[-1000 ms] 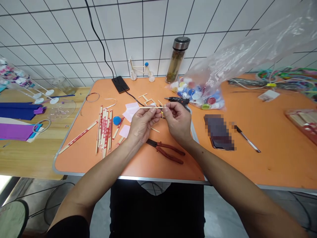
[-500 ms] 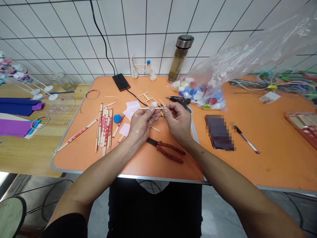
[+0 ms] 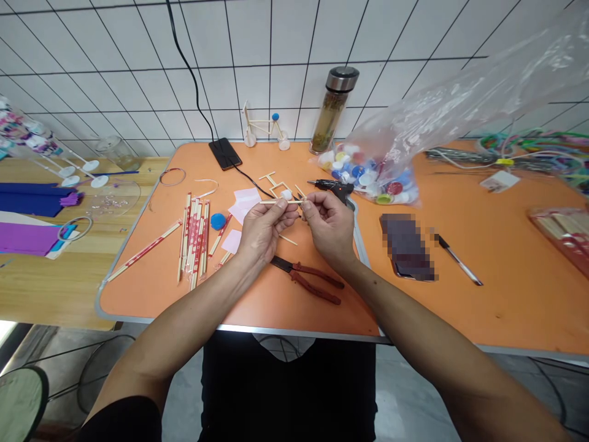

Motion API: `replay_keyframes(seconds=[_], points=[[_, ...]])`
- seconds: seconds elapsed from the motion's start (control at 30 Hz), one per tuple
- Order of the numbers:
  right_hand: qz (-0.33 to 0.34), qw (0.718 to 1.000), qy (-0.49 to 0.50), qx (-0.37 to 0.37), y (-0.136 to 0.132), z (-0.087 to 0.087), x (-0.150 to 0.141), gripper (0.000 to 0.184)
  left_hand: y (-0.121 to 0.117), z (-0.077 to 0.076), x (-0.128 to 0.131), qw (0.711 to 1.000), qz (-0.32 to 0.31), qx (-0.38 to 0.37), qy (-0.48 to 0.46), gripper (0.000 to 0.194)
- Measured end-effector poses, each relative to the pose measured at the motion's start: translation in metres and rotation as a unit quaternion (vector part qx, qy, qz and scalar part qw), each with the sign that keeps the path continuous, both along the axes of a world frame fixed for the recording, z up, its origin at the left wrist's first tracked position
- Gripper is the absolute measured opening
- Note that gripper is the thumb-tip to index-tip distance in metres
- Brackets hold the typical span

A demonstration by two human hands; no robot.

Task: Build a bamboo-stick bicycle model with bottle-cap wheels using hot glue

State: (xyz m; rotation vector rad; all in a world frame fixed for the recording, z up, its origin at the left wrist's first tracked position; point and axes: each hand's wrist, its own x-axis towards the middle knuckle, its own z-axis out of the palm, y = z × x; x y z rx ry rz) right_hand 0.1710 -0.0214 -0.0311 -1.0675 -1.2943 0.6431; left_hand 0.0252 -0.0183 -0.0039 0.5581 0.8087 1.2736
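Between my hands lies a short wooden stick (image 3: pixel 294 202), level above the orange table. My left hand (image 3: pixel 267 227) pinches it with thumb and fingers. At its right end, my right hand (image 3: pixel 329 224) is closed with thumb and fingertips on it. Just beyond my hands are a small stick frame (image 3: pixel 275 183) and a white cap (image 3: pixel 286 194). Red-handled pliers (image 3: pixel 308 277) rest below my hands. A black glue gun (image 3: pixel 334 187) lies behind my right hand. Paper-sleeved chopsticks (image 3: pixel 196 239) and a blue cap (image 3: pixel 218 221) are left of my left hand.
A stick bicycle model (image 3: pixel 265 127) and a tea bottle (image 3: pixel 334 109) stand by the tiled wall. A plastic bag of bottle caps (image 3: pixel 375 175) sits at the back right. Two phones, one here (image 3: pixel 407 245), a pen (image 3: pixel 459 260) and pink paper (image 3: pixel 243 202) lie on the table (image 3: pixel 460 319).
Almost nothing differs. Both hands keep their hold on the stick in the same place, and the view has shifted very slightly.
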Motion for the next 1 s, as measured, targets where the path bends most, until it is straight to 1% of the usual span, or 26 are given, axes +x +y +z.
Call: replay_keyframes(seconds=[0.2,0.37,0.6,0.83,1.0], points=[[-0.001,1.000,0.011,-0.003,0.0004,-0.0012,-0.0011,0.041,0.0009,0.0010,0.0000,1.000,-0.003,-0.001,0.010,0.030],[-0.005,1.000,-0.006,-0.003,-0.0003,-0.0013,-0.0005,0.041,0.0004,0.0033,0.0001,1.000,-0.003,-0.010,0.010,0.027],[-0.007,1.000,0.007,0.009,-0.0013,-0.0017,-0.0012,0.032,-0.0007,0.0041,0.0014,1.000,0.000,-0.012,0.003,0.029],[-0.005,1.000,0.016,0.018,-0.0012,-0.0036,-0.0003,0.020,-0.0002,0.0023,0.0018,1.000,0.000,-0.018,-0.001,0.026],[-0.003,1.000,0.015,0.021,-0.0004,-0.0062,-0.0004,0.028,0.0006,0.0005,0.0020,1.000,0.001,-0.011,-0.021,0.025]])
